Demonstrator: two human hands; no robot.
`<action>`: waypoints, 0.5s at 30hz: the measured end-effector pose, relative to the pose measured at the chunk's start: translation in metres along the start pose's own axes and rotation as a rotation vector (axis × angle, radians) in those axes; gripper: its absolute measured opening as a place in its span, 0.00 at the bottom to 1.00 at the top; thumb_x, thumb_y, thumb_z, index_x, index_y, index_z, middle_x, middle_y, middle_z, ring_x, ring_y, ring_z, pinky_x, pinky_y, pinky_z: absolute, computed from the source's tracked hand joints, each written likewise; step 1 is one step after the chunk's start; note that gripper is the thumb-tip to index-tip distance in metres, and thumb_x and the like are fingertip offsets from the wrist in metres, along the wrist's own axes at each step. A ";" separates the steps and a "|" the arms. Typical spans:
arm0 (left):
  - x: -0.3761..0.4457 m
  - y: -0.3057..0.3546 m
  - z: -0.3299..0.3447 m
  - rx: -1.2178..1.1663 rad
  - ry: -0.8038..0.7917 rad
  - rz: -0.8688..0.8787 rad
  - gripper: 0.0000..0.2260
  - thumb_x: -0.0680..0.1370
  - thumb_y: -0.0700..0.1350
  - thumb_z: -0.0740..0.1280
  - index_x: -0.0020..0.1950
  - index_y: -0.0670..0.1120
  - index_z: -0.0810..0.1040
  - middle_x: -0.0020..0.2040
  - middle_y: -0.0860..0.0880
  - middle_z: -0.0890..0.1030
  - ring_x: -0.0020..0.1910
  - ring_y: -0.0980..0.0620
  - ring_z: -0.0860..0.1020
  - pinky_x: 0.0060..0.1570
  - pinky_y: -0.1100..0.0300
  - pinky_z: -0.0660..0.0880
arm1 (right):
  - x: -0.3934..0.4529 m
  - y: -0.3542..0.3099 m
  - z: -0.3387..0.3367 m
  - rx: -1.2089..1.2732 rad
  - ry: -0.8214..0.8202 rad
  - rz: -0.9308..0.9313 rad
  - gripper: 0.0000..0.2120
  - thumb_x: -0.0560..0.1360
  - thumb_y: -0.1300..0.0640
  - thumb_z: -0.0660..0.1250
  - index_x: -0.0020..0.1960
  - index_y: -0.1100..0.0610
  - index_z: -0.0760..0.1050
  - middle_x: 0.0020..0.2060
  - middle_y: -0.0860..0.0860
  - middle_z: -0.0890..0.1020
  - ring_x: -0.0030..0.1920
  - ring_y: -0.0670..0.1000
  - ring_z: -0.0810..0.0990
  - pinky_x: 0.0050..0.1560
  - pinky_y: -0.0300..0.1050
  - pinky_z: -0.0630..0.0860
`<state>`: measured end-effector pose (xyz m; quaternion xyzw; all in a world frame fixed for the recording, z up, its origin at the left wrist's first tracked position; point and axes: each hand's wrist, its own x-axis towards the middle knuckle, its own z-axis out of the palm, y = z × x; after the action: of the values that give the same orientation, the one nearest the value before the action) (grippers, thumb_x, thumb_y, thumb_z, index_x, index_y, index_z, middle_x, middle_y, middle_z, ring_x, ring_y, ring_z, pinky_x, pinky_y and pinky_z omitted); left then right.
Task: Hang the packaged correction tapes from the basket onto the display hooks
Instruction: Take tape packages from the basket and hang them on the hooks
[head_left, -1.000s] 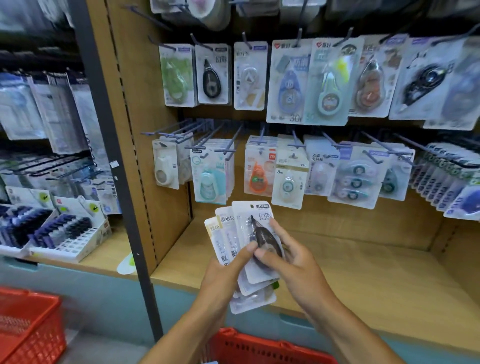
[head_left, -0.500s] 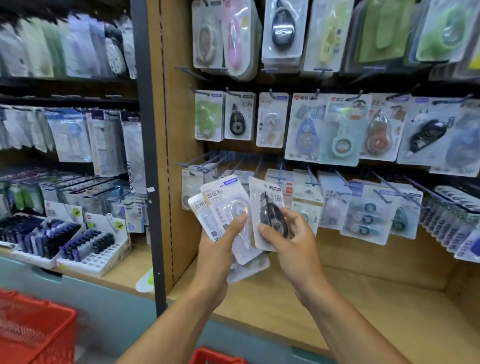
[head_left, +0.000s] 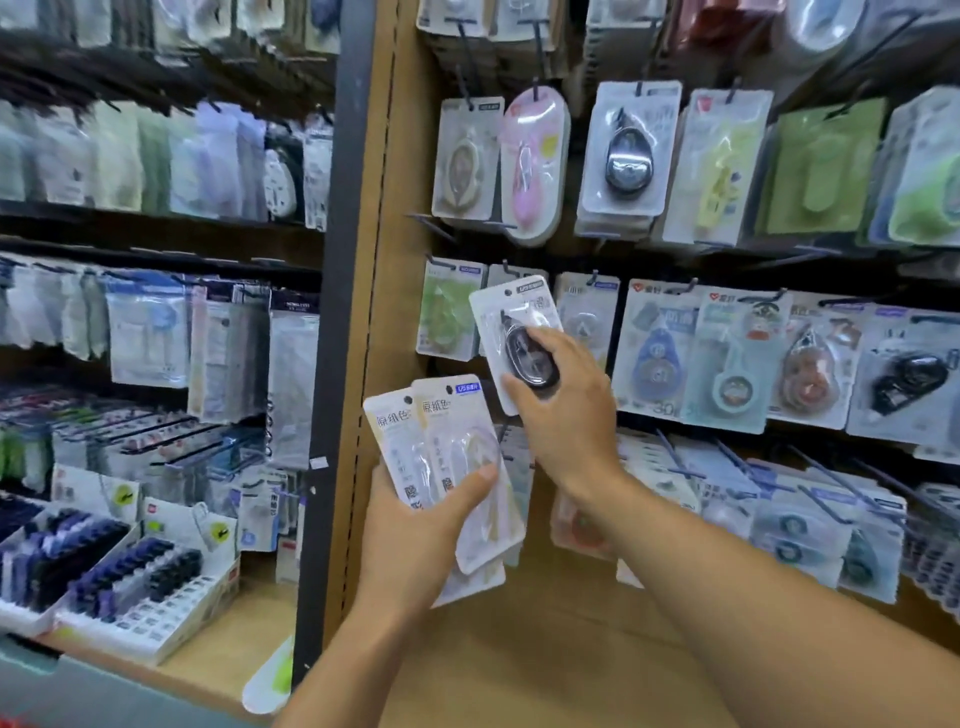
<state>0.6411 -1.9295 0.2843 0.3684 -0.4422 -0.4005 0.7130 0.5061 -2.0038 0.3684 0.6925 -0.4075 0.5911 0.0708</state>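
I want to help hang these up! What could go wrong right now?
The right hand pinches the black correction tape pack low down, so its hang hole could miss the hook. The left hand holds a loose fan of cream packs; one might slip out and fall.

Right hand (head_left: 558, 415) holds black-tape pack (head_left: 519, 338) above left hand's stack (head_left: 447, 467).

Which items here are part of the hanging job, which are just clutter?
In play:
- right hand gripping black correction tape pack
- left hand holding stack of pale packs
- hook row behind the raised pack

Bystanders:
- pen trays
- left-bay packets
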 end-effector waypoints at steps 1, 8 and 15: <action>0.002 0.001 -0.001 -0.008 0.008 0.003 0.39 0.57 0.63 0.82 0.66 0.54 0.77 0.56 0.52 0.87 0.54 0.49 0.86 0.57 0.40 0.82 | 0.013 0.002 0.006 -0.015 -0.006 -0.023 0.24 0.74 0.54 0.74 0.68 0.49 0.75 0.63 0.44 0.77 0.65 0.47 0.75 0.68 0.54 0.71; 0.005 0.010 -0.006 -0.094 0.023 -0.012 0.34 0.59 0.57 0.83 0.63 0.54 0.79 0.53 0.52 0.88 0.51 0.50 0.87 0.52 0.48 0.83 | 0.056 0.001 0.034 -0.150 -0.021 -0.038 0.26 0.77 0.53 0.72 0.74 0.50 0.71 0.68 0.47 0.72 0.68 0.51 0.69 0.67 0.42 0.65; 0.009 0.013 -0.014 -0.156 0.015 -0.050 0.32 0.63 0.56 0.80 0.66 0.53 0.80 0.56 0.49 0.88 0.53 0.46 0.87 0.55 0.44 0.83 | 0.049 -0.002 0.049 -0.191 0.131 0.020 0.26 0.77 0.50 0.71 0.74 0.46 0.71 0.65 0.45 0.72 0.65 0.50 0.71 0.57 0.45 0.73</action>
<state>0.6595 -1.9300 0.2941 0.3256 -0.3947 -0.4488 0.7326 0.5434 -2.0544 0.3980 0.6384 -0.4635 0.5941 0.1572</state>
